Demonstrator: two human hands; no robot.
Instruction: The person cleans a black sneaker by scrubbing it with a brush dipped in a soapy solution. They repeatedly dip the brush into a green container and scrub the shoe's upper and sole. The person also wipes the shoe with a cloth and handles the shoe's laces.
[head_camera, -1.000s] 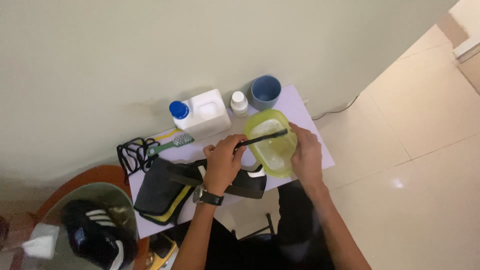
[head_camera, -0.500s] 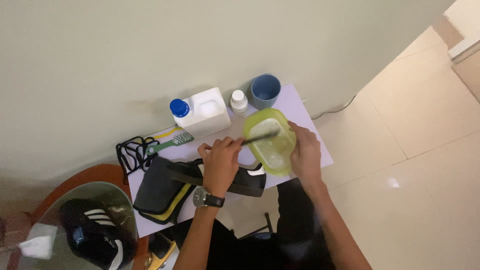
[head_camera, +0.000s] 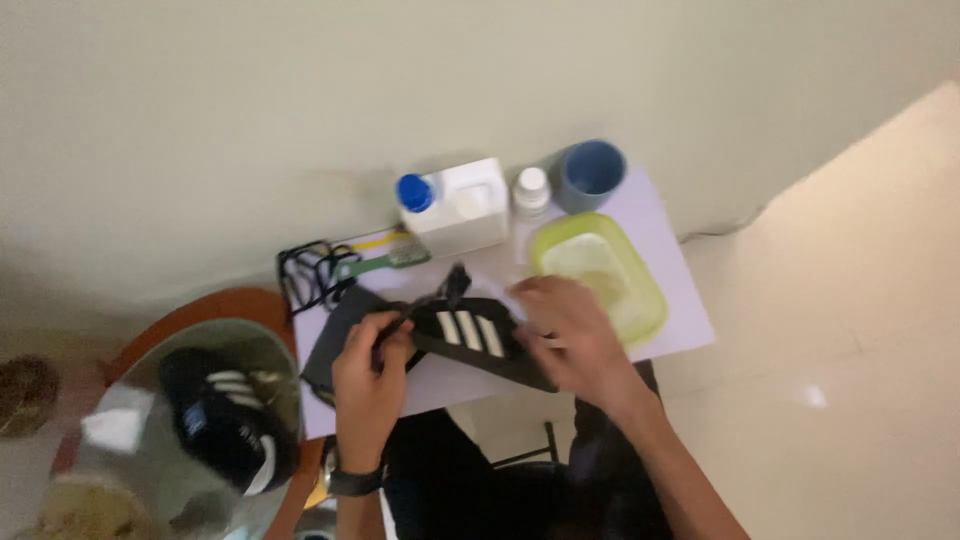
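A black shoe (head_camera: 470, 335) with three white stripes is being held on its side between the fingers (head_camera: 385, 335) of both hands.

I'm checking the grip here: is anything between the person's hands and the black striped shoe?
Nothing visible. The left hand grips the black striped shoe at its left end, and the right hand lies against its right side; blur hides the fingers.

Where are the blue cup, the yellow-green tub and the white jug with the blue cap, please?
blue cup (head_camera: 592, 172), head view, on its inner hollow.
yellow-green tub (head_camera: 648, 300), head view, on its right rim.
white jug (head_camera: 465, 208), head view, on its flat side.
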